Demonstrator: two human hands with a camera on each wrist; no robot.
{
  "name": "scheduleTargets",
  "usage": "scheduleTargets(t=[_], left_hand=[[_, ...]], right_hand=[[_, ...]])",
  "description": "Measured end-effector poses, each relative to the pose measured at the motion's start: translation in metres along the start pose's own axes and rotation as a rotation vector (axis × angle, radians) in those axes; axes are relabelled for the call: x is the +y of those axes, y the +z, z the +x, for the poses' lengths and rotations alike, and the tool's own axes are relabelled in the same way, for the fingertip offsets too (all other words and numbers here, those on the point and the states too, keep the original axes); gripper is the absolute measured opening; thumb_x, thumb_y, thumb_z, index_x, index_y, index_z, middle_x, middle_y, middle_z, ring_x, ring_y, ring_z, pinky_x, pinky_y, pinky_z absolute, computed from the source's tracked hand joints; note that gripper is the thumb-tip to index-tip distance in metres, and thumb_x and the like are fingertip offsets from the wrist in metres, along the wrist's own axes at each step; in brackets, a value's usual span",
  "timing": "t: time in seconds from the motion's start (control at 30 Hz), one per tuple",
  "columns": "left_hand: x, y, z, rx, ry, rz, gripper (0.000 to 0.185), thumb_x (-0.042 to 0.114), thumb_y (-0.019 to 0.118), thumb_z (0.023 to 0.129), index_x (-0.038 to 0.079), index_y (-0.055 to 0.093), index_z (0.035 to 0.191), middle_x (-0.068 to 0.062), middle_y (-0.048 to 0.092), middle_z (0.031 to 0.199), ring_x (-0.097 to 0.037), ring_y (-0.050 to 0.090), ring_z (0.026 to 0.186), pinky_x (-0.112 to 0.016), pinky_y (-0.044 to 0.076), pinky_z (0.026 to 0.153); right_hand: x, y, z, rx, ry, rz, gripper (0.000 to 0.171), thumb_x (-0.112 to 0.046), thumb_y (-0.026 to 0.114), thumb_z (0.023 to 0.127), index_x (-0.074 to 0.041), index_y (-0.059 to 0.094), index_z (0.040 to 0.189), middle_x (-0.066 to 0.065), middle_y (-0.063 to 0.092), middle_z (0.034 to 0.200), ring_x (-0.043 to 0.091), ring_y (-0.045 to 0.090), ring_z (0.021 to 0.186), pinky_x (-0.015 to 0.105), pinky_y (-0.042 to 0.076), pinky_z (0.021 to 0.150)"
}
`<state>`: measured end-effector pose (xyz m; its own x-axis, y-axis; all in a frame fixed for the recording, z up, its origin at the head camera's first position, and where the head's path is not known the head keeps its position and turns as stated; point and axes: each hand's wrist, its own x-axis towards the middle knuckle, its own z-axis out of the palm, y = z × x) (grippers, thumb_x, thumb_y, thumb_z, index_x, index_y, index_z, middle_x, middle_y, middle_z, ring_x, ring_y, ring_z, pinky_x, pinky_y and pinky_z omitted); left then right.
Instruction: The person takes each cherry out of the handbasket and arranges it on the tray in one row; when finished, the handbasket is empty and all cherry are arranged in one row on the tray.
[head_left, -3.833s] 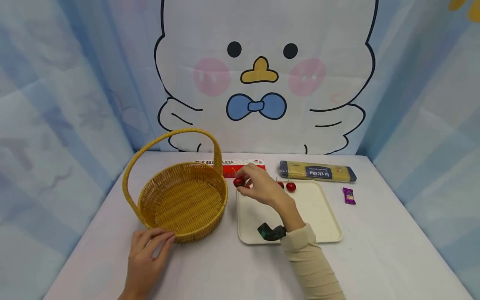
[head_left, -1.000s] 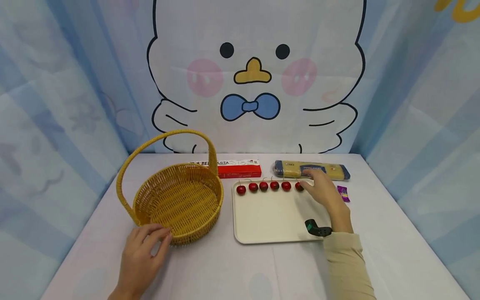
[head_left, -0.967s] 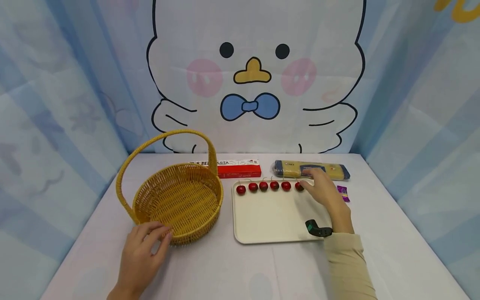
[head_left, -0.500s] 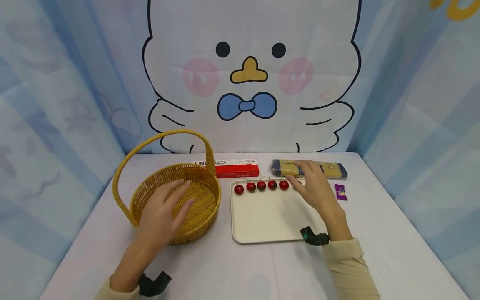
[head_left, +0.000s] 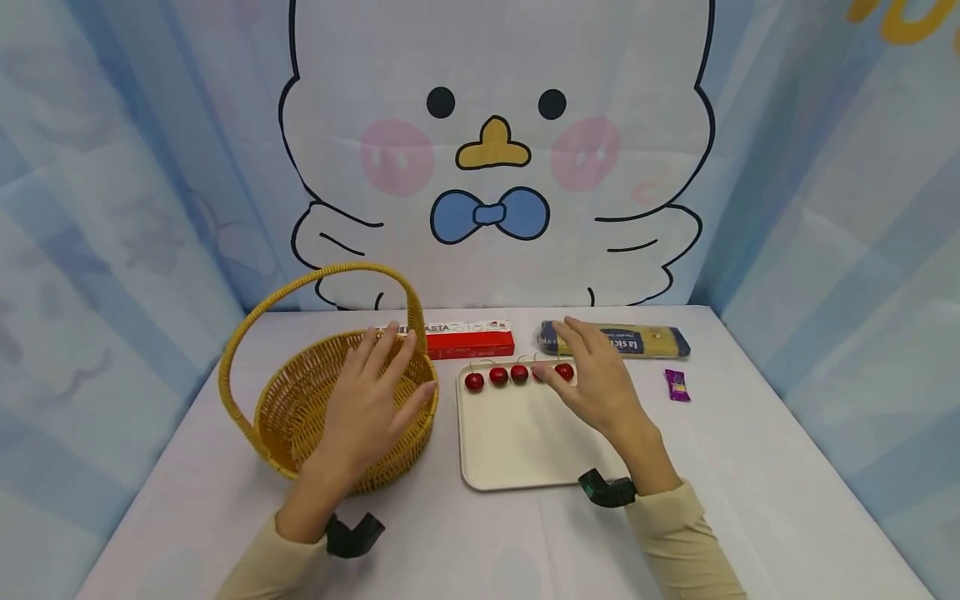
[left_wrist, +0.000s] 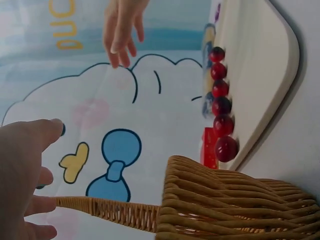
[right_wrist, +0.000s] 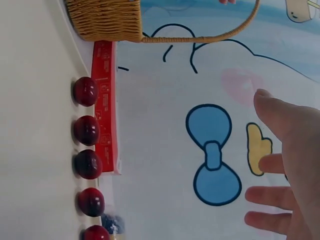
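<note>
Head view: left hand (head_left: pixel 371 400) over wicker basket (head_left: pixel 300 400), fingers spread & straight, nothing held; can't tell if touching the weave. Basket on table (head_left: pixel 750 467), left of cream tray (head_left: pixel 525 454), handle arching up over it. Right hand (head_left: pixel 596 383) above tray's far edge, fingers extended & loosely spread, tips at the row of cherries (head_left: pixel 497 377); no pinch visible, nothing gripped. Cherries lined along tray's far rim; right end of the row hidden behind the hand. Red pasta box (head_left: pixel 468 340) just behind tray, partly behind basket handle. Yellow spaghetti pack (head_left: pixel 637 342) right of it, near end covered by fingers. Purple candy wrapper (head_left: pixel 677 385) on table, right of tray, apart from it. Dark wrist straps on both sleeves.

Left wrist view (sideways): left hand (left_wrist: pixel 22 175) at left edge, fingers straight-ish, holding nothing. Basket (left_wrist: pixel 235 205) rim & handle below. Six cherries (left_wrist: pixel 220 106) in a row along tray (left_wrist: pixel 260 65) edge, each close to the next. Right hand (left_wrist: pixel 121 27) at top, fingers hanging relaxed, empty.

Right wrist view (sideways): right hand (right_wrist: pixel 290 170) at right edge, fingers apart, open, grasping nothing. Five cherries (right_wrist: pixel 87 130) in line on tray (right_wrist: pixel 35 150), pasta box (right_wrist: pixel 106 105) just behind them, basket (right_wrist: pixel 105 20) at top.
</note>
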<state>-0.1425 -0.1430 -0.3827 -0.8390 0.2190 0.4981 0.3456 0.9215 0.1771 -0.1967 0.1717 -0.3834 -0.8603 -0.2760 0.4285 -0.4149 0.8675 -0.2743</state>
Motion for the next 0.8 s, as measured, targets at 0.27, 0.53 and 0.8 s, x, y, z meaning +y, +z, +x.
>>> scheduleTargets(t=[0.27,0.53,0.8], left_hand=[[-0.002,0.013,-0.001,-0.169,-0.081,0.035,0.079,0.064,0.048,0.097,0.020,0.028,0.159,-0.011,0.016,0.169,-0.038,0.007,0.156,-0.063,0.016,0.121],[0.001,0.024,-0.003,-0.267,-0.126,0.056,0.086,0.074,0.039,0.093,0.026,0.018,0.161,-0.006,0.004,0.171,-0.037,-0.004,0.157,-0.066,0.006,0.121],[0.003,0.027,-0.002,-0.273,-0.145,0.080,0.088,0.077,0.038,0.092,0.027,0.016,0.161,-0.006,0.004,0.171,-0.040,-0.002,0.156,-0.067,0.004,0.120]], right_hand=[[-0.010,0.017,0.001,-0.125,0.023,-0.052,0.080,-0.062,0.056,0.094,-0.016,0.035,0.156,0.015,0.023,0.165,0.036,0.017,0.154,0.059,0.018,0.122],[-0.012,0.027,-0.003,-0.246,0.048,-0.085,0.087,-0.072,0.047,0.093,-0.022,0.023,0.160,0.014,0.002,0.170,0.039,-0.005,0.156,0.057,0.002,0.125],[-0.014,0.030,-0.005,-0.265,0.060,-0.103,0.087,-0.073,0.047,0.092,-0.024,0.023,0.160,0.014,0.003,0.170,0.041,-0.005,0.156,0.058,-0.002,0.124]])
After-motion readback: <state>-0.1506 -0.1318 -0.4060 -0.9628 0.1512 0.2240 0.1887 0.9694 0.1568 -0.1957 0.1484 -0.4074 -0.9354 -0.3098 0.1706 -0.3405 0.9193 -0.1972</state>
